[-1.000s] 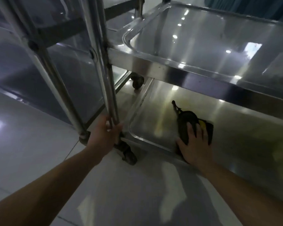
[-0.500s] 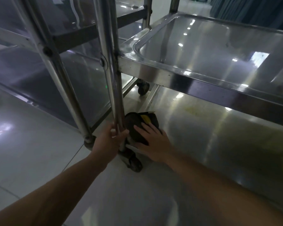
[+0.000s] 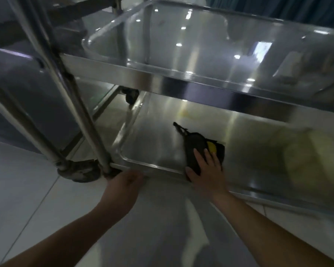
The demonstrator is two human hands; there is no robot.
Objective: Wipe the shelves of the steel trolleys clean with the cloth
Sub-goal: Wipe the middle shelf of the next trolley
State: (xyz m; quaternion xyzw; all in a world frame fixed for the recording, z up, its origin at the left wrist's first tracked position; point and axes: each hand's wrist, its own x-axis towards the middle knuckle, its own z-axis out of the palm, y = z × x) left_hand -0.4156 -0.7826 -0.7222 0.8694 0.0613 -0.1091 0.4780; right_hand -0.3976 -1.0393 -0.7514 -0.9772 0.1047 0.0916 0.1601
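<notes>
A steel trolley fills the view, with an upper shelf (image 3: 181,60) and a bottom shelf (image 3: 156,143). My right hand (image 3: 206,170) lies flat on a dark cloth (image 3: 195,145) with a yellow patch and presses it onto the bottom shelf near its front edge. My left hand (image 3: 123,182) holds the bottom shelf's front left corner, at the foot of the trolley's upright post (image 3: 71,93).
A second steel trolley (image 3: 27,78) stands close on the left, its caster (image 3: 79,170) beside my left hand. Another caster (image 3: 131,95) shows further back. White tiled floor (image 3: 27,189) lies in front. A yellowish stain (image 3: 185,112) marks the bottom shelf behind the cloth.
My right hand slid the cloth to the right, from the shelf's left corner to its middle front. My left hand dropped down the post to the shelf's corner.
</notes>
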